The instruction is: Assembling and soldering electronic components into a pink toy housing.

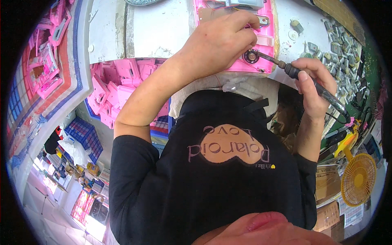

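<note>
Nearest my camera, at the lower edge of the frame, is part of the wearer's face (261,234), with a black short-sleeved cloth shirt (196,188) with a peach-coloured print filling the lower centre behind it. From my remote seat I see the left hand (230,43) at upper centre, its fingers bent and bunched over a shallow, bright pink plastic shell (267,51); I cannot tell whether they pinch anything. To the right of centre, the right hand (316,83) has its fingers and thumb wrapped around a slim, black-handled soldering iron (292,70). Its metal shaft slants up and left to the right edge of a small, round, black part (251,56) in the lower part of the shell; I cannot make out whether the tip touches it. At the shell's top I see a grey boxy component (247,4) beside thin wires. The shell lies on a white worktable (153,30) in the upper part of the frame. Many small grey parts (341,51) are scattered at upper right. Left of centre I have a heap of pink plastic pieces (108,96), with more pink plastic frames (49,67) at upper left. A yellow round-caged fan (359,180) stands at lower right.
</note>
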A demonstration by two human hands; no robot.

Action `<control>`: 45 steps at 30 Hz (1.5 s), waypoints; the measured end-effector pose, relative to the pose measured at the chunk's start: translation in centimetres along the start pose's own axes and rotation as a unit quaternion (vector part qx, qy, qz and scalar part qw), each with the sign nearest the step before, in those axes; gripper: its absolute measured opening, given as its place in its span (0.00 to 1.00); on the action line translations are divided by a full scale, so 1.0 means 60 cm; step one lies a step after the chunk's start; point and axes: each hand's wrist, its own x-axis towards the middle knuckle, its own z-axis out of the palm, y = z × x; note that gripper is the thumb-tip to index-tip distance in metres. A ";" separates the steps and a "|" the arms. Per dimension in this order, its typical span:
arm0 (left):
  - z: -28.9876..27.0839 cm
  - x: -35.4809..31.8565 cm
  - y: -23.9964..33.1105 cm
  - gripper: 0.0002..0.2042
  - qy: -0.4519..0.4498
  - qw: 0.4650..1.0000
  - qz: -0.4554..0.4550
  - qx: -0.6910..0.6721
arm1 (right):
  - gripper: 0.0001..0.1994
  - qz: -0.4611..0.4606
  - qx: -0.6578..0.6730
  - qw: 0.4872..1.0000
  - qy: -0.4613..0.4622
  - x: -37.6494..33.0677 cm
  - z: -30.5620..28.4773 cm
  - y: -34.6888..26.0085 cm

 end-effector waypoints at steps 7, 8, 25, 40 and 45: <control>0.001 0.000 -0.002 0.05 -0.003 1.000 0.003 -0.004 | 0.12 -0.046 -0.022 0.998 0.045 -0.021 -0.017 0.005; 0.002 0.000 -0.003 0.05 0.000 1.000 0.005 -0.005 | 0.12 -0.047 -0.019 0.997 0.057 -0.025 -0.020 0.009; -0.001 0.000 -0.002 0.05 0.004 1.000 0.018 -0.010 | 0.12 -0.158 -0.117 0.980 0.030 -0.016 -0.009 0.011; -0.010 0.001 0.000 0.04 -0.027 0.999 0.021 0.003 | 0.11 -0.151 -0.146 0.978 0.016 -0.004 0.001 0.004; -0.011 0.006 0.002 0.04 -0.024 0.999 0.034 0.030 | 0.11 -0.156 -0.164 0.974 0.013 0.000 0.002 0.000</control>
